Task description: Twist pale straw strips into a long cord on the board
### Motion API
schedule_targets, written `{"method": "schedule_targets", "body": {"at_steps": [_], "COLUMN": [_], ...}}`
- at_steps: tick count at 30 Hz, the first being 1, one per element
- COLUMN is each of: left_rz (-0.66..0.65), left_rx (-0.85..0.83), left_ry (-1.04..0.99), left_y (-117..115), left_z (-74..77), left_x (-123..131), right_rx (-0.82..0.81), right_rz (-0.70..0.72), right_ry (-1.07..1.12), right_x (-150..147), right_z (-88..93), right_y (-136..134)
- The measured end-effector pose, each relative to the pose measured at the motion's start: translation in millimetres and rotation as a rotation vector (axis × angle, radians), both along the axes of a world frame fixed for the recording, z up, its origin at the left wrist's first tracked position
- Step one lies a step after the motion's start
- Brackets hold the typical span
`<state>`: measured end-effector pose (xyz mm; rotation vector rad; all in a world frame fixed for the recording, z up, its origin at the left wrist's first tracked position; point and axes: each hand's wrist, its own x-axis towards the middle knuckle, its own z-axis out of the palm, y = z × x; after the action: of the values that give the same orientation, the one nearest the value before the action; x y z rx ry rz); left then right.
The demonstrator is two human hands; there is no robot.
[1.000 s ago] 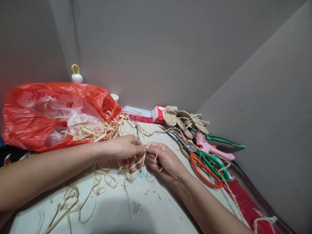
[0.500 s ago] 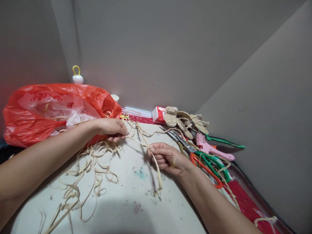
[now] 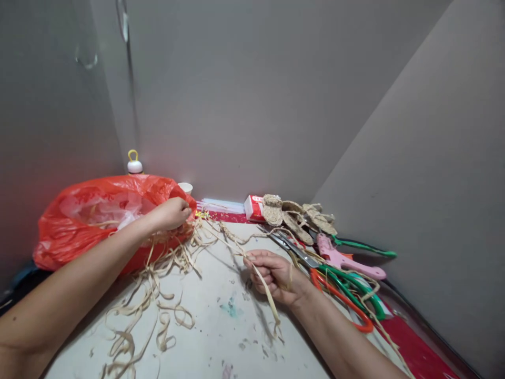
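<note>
My right hand [image 3: 270,273] is closed in a pinch near the middle of the white table. Between its thumb and fingers is a thin straw cord [image 3: 235,247], and a flat pale straw strip [image 3: 269,297] trails below the hand. My left hand [image 3: 173,213] is closed in front of the red bag's right end. A taut straw strand runs from my right hand toward its fingers, which are partly turned away. Loose straw strips [image 3: 163,305] lie in a tangle below my left forearm.
A red plastic bag [image 3: 59,226] fills the left back. On the right lie scissors with green handles [image 3: 339,284], scissors with orange handles [image 3: 347,305], a pink glue gun [image 3: 339,255] and small woven straw sandals [image 3: 272,210]. A red-and-white box [image 3: 254,209] and white cup [image 3: 185,188] stand behind.
My left hand has drawn back and left toward the bag, farther from my right hand, with the strand stretched longer between them. My right hand keeps its pinch. The camera view has tilted up.
</note>
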<state>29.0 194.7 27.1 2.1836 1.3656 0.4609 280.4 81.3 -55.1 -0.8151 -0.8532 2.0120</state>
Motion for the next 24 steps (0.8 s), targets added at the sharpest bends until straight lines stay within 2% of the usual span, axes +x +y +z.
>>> {"method": "schedule_targets", "body": {"at_steps": [3, 5, 7, 10, 14, 17, 20, 24], "left_rz": [0.049, 0.071, 0.107, 0.121, 0.039, -0.030, -0.116, -0.184], "left_rx": [0.263, 0.309, 0.306, 0.265, 0.176, 0.094, 0.095, 0.156], "left_ry": [-0.083, -0.147, -0.205, -0.293, -0.338, -0.275, -0.175, -0.012], "left_y": [-2.7, -2.6, -2.6, -5.6, -16.1, -27.1, -41.4, -67.3], "left_z": [5.3, 10.9, 20.6, 42.9, 76.3, 90.8, 88.3, 64.5], "left_x": [-2.5, -4.4, -5.6, -4.6, 4.6, 16.9, 26.7, 25.4], "right_rx": [0.013, 0.022, 0.021, 0.011, 0.008, 0.006, 0.002, -0.020], "right_rz": [-0.012, -0.031, -0.042, -0.035, -0.037, -0.055, -0.060, -0.054], "right_ry": [-0.018, -0.026, -0.019, -0.020, -0.040, -0.071, -0.106, -0.133], "right_x": [-2.0, -3.7, -5.9, -9.8, -14.0, -15.6, -18.1, -22.7], "right_z": [0.1, 0.4, 0.9, 1.1, 0.7, -0.6, -2.5, -5.5], "right_y": [0.2, 0.9, 1.6, 1.6, -0.4, -1.6, -2.0, -0.8]}}
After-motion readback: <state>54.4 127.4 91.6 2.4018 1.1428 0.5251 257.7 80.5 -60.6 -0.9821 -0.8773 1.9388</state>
